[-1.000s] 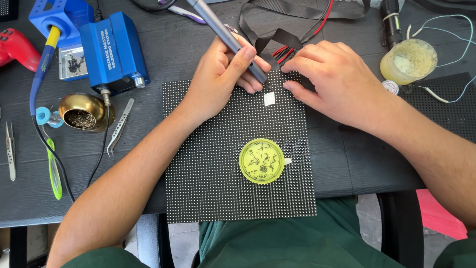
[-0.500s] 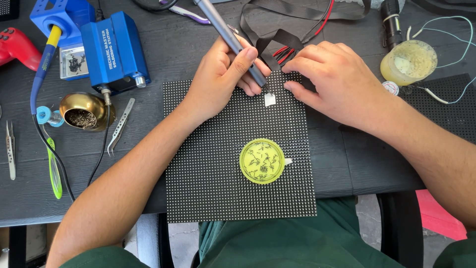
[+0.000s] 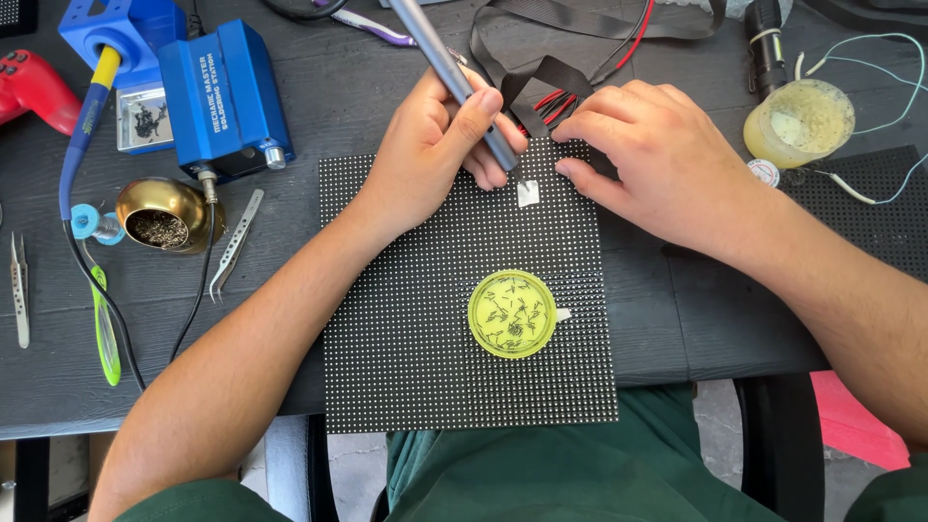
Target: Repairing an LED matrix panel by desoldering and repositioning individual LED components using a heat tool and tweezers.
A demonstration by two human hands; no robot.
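Fingers of the left hand [image 3: 435, 145] wrap a grey pen-shaped tool [image 3: 454, 82], its tip lowered beside a small white square [image 3: 528, 193] on the black dotted panel [image 3: 416, 367]. At three o'clock of the tip, the right hand [image 3: 657, 164] rests loosely curled on the panel's top edge, grasping nothing. A round yellow-green dish [image 3: 512, 314] of tiny parts sits at six o'clock. At nine o'clock lie tweezers [image 3: 234, 242], a brass cup [image 3: 169, 215] and a blue soldering station [image 3: 224, 97] on the dark table [image 3: 677, 319].
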